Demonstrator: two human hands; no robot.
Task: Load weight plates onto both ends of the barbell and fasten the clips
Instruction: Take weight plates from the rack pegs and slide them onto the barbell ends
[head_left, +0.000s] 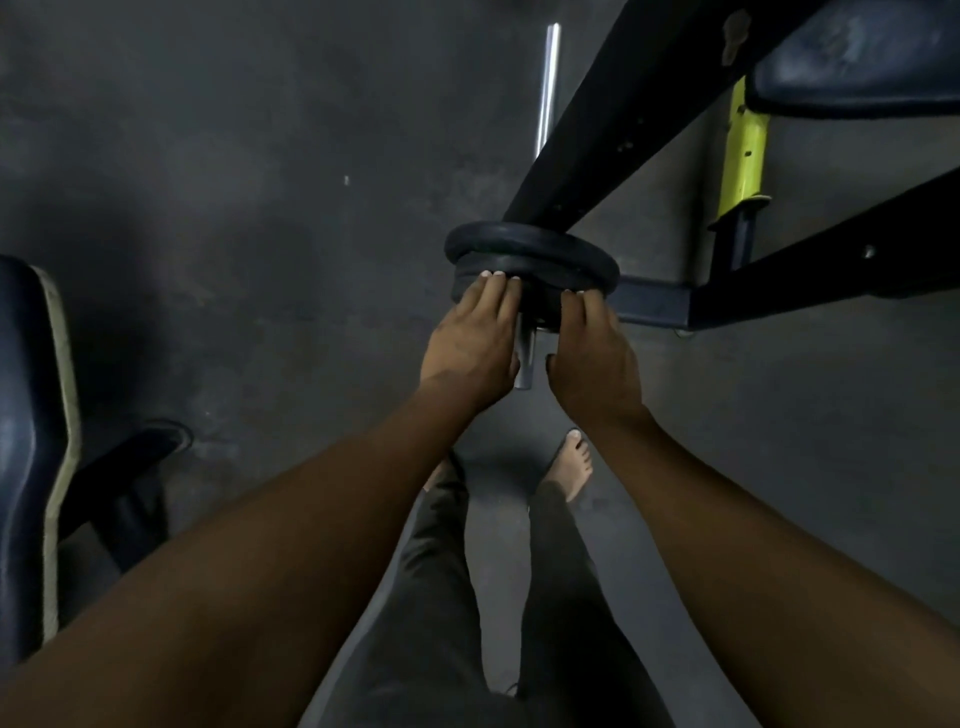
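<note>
Hands (470, 343) grip round (rubbery) plate (540, 291).

Both bare forearms reach from the lower corners toward the frame's centre, where the left hand (472, 343) and right hand (592, 353) lie palm-down side by side, fingers extended forward, slightly apart.
</note>
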